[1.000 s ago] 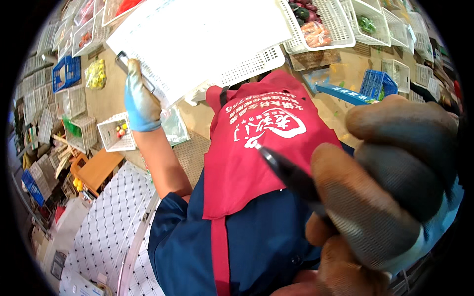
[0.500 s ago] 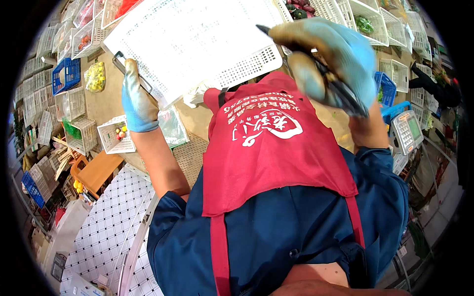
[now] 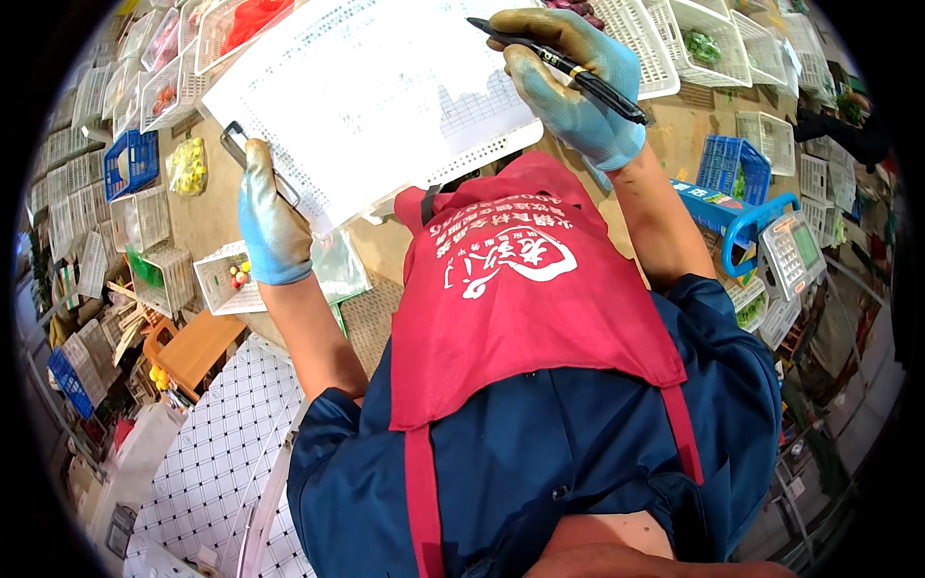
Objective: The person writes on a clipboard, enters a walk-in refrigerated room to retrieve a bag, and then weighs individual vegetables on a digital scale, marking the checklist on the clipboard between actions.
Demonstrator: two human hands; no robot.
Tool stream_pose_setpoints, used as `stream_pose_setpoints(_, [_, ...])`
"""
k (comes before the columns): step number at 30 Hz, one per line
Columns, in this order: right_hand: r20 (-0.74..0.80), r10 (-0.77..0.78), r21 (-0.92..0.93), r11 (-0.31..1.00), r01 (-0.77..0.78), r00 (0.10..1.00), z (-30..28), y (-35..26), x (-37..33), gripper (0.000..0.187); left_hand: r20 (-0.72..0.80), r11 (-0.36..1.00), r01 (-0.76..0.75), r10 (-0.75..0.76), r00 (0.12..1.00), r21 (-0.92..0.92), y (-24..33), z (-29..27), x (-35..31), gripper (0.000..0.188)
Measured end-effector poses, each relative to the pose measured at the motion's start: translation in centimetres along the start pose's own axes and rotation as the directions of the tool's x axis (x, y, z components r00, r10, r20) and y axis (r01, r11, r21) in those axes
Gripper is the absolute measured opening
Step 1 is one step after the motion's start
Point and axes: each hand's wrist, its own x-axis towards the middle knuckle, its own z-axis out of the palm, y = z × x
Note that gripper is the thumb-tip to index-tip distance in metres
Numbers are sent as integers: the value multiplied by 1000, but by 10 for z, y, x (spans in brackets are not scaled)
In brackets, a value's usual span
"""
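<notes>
My left hand (image 3: 273, 214), in a light blue glove with a dirty palm coating, grips the clipboard (image 3: 234, 144) at its metal clip end. White printed sheets (image 3: 366, 106) lie across the board, partly washed out by bright light. In my right hand (image 3: 573, 82), gloved the same way, is a black marker pen (image 3: 593, 85). Its dark tip points up and left, over the right part of the sheets; whether it touches paper I cannot tell. Behind the sheets, the rim of a white perforated basket (image 3: 496, 149) shows. A red apron (image 3: 540, 308) covers my chest.
White crates (image 3: 708, 43) of produce line the far side. Blue crates stand at left (image 3: 131, 162) and right (image 3: 737, 166). A bag of yellow items (image 3: 188, 166) lies on the floor. At right is a scale with keypad (image 3: 792, 255); at left, a wooden stool (image 3: 198, 352).
My right hand has swung left and slightly up with the marker pen, turning so the pen shows clearly. My left hand stays on the clipboard. The view has shifted slightly.
</notes>
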Motion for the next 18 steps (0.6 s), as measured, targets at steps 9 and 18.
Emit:
stream_pose_setpoints(9, [16,-43,28,999,42,999,11,18,-5,19,52,997,-19,23,998,-74,-7,2,-4,53])
stream_pose_setpoints(18, [17,141,192,971,-142,990,11,25,-6,17,31,999,-33,34,999,-25,-5,4,-4,54])
